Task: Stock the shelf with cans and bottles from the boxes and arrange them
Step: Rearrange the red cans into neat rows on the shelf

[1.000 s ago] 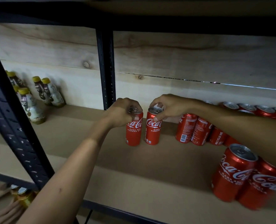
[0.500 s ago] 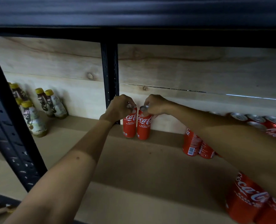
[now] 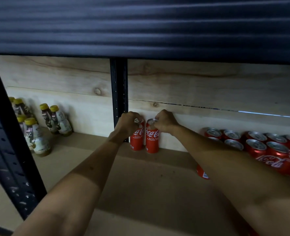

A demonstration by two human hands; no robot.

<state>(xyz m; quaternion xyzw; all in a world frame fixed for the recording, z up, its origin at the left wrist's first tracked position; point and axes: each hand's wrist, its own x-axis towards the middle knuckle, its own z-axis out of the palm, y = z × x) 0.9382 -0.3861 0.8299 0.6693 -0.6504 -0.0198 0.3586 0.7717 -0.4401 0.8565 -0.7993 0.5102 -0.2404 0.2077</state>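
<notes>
Two slim red Coca-Cola cans stand upright side by side at the back of the wooden shelf (image 3: 141, 181), against the rear board. My left hand (image 3: 127, 124) grips the top of the left can (image 3: 136, 140), right beside the black upright post (image 3: 118, 99). My right hand (image 3: 165, 121) holds the rim of the right can (image 3: 152, 141). Both cans rest on the shelf and touch each other.
Several yellow-capped bottles (image 3: 55, 120) stand at the back left. A block of red cans (image 3: 260, 147) fills the right side, partly behind my right forearm. A dark shelf edge (image 3: 141, 26) hangs overhead, and a black front post (image 3: 10, 164) is at left.
Both hands have pushed the two cans from mid-shelf back to the rear board beside the post. The view has tilted, so the upper shelf edge now covers the top.
</notes>
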